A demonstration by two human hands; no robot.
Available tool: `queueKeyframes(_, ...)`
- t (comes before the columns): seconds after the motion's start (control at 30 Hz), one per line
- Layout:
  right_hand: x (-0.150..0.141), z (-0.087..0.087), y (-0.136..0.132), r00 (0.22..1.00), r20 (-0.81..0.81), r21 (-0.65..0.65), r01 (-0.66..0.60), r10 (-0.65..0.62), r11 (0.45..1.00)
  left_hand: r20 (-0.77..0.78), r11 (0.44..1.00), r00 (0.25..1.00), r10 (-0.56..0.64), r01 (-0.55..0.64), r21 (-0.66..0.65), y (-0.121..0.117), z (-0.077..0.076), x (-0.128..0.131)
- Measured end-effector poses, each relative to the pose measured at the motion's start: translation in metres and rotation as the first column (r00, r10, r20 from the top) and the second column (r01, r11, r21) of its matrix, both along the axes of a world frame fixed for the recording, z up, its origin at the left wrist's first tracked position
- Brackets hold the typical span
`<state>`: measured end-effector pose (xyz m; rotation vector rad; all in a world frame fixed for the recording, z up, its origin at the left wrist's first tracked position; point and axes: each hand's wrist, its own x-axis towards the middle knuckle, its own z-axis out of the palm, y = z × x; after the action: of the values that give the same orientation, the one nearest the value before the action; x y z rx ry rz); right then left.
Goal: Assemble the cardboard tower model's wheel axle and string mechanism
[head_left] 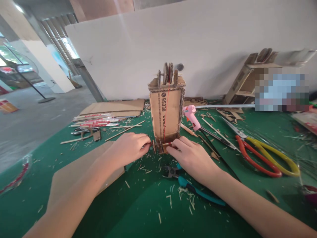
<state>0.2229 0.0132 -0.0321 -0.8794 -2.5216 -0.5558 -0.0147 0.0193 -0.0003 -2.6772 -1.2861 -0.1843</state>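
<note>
Down at the green table now, and the cardboard tower stands upright in the middle, both hands working low at its base! The left hand comes in from the left, thumb and fingers drawn close together right beside a small cardboard disc; whether anything is pinched between them, I can't make out. Across on the other side, the right hand has its fingertips curled at a thin rod in the base, though how firmly they pinch it is hidden. Red thread runs from the cardboard wheels up top down the front (right past the printed 95338). Teal-handled pliers lie just below the right hand, a pink glue gun sits beside the tower, and big scissors rest farther right
</note>
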Motion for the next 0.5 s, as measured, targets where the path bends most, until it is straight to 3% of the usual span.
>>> queueKeyframes(0.3, 0.0022, 0.0022, -0.0017, 1.0, 0.026, 0.03, -0.006, 0.005, 1.0, -0.014, 0.999, 0.999, 0.043, -0.043, -0.009, -0.0008, 0.0006, -0.0001)
queueKeyframes(0.5, 0.0022, 0.0004, -0.0004, 1.0, 0.007, -0.021, -0.003, 0.003, 1.0, -0.015, 0.999, 0.999, 0.032, -0.032, 0.009, 0.0004, 0.0007, 0.0009)
